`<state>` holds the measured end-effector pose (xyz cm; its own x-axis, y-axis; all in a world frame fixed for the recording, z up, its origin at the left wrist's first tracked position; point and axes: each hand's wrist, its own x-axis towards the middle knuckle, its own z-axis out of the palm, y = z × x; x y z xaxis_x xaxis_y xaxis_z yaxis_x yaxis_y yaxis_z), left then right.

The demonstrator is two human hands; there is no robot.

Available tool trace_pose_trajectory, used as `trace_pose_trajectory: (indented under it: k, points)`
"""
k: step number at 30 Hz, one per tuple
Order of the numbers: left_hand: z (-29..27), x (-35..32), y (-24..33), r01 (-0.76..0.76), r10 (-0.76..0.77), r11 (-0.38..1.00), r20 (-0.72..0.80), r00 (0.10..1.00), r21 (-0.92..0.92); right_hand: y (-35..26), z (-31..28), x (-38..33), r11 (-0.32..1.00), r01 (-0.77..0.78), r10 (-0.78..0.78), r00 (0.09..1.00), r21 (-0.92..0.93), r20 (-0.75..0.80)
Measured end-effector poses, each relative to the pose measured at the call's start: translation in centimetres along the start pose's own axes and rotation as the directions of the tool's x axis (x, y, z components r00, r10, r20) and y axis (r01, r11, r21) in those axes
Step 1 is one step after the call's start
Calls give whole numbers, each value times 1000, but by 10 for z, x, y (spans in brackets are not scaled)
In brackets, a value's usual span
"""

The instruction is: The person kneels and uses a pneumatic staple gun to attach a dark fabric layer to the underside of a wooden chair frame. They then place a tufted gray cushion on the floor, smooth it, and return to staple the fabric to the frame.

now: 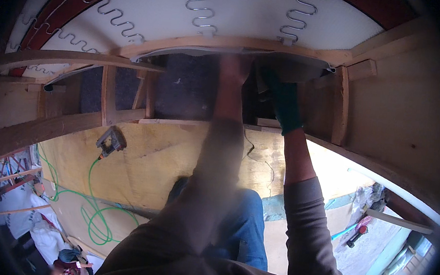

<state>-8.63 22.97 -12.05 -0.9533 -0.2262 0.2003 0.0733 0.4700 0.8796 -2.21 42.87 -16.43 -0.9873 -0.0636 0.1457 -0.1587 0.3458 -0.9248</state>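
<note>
Bare left hand [236,69] and green-gloved right hand [281,97] reach to twelve o'clock, near the thin grey cloth [308,71] under the curved pale wooden rail [186,40]. Blurry; I can't tell how open they are or what they hold. Keeping the cloth smooth probably helps.

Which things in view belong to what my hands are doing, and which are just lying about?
Seemingly in the job:
left hand, green-gloved right hand
wooden frame
serpentine springs
grey fabric

Lying about:
pneumatic tool and green hose, unheld, though possibly for this job
red-and-black tool, lower right
</note>
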Motion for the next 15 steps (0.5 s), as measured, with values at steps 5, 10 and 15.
trace_pose_trajectory:
  k: [5, 10, 15]
  points:
    - [17, 9, -30, -207, 228, 960, -97, 969, 189, -58, -7, -3, 943, -192, 174, 981, 272, 89]
    - [19, 14, -49, -138, 92, 930, -146, 985, -340, -108, -8, 2, 816, -353, 323, 935, 458, 145]
    - [26, 17, -47, -29, 32, 997, -53, 998, 70, -50, -3, 0, 985, -90, 101, 992, 145, -70]
